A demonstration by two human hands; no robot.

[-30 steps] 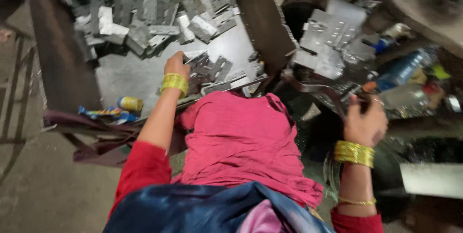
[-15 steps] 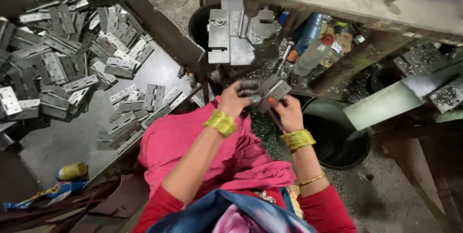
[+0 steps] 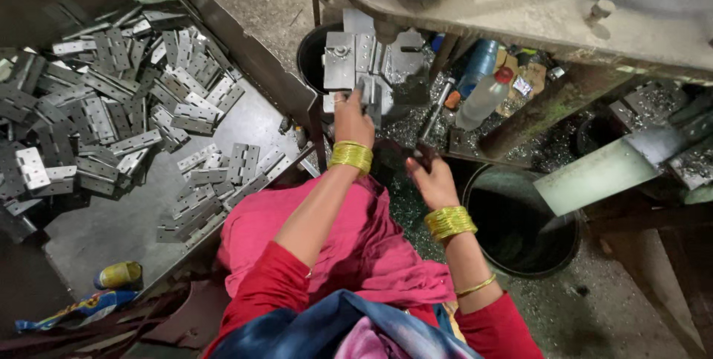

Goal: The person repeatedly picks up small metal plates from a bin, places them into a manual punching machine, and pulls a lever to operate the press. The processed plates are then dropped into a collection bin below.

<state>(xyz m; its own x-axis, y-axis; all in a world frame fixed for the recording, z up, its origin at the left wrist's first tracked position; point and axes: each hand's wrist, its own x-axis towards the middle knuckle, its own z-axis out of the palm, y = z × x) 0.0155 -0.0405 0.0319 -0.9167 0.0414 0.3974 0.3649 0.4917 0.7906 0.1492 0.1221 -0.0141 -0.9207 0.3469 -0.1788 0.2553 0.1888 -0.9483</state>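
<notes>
Head view, L to R:
Tray: big metal tray (image 3: 111, 233) at far L, sloped wall on its R side; a yellow tin (image 3: 119, 275) near the low edge.
Hinges: loose pile of grey hinges (image 3: 96, 114) in the tray, many, heaped toward the top L, thinner near the lap.
Left hand: left hand (image 3: 353, 118) reaches up to the press fixture (image 3: 356, 62), fingers closed on a small metal piece held against it; piece mostly hidden, looks like a hinge but can't tell for sure.
Right hand: right hand (image 3: 431, 177) lower, fingers curled round the dark lever handle (image 3: 431, 125) that slants up toward the fixture.
Bottle: plastic bottle (image 3: 483, 99) w/ red cap, just R of the lever, among metal chips.
Bucket: dark round bucket (image 3: 520, 218) R of the right hand, inside too dark to see any content.
Progress: judged mid-cycle, one piece at the fixture, lever gripped. Most of the pile is unworked by the look of it; finished count can't be told.
</notes>
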